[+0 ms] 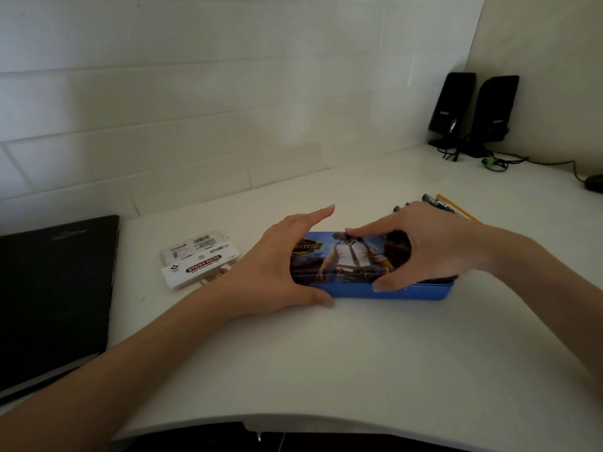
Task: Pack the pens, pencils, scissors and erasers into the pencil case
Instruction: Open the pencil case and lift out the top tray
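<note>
A blue pencil case (352, 288) with a printed picture on its lid lies flat in the middle of the white desk. My left hand (277, 265) clasps its left end, thumb at the front edge and fingers stretched behind. My right hand (434, 246) grips the right part, thumb on the front rim and index finger on the lid. The lid is slightly raised at the right end. Behind my right hand lie several dark pens (434, 201) and a yellow pencil (456, 208), mostly hidden by the hand. Scissors and erasers are out of sight.
Two sticky-note packs (199, 262) lie left of the case. A black notebook (55, 295) covers the desk's left side. Two black speakers (473, 109) with cables (509, 161) stand in the far right corner. A dark mouse-like object (594, 183) sits at the right edge.
</note>
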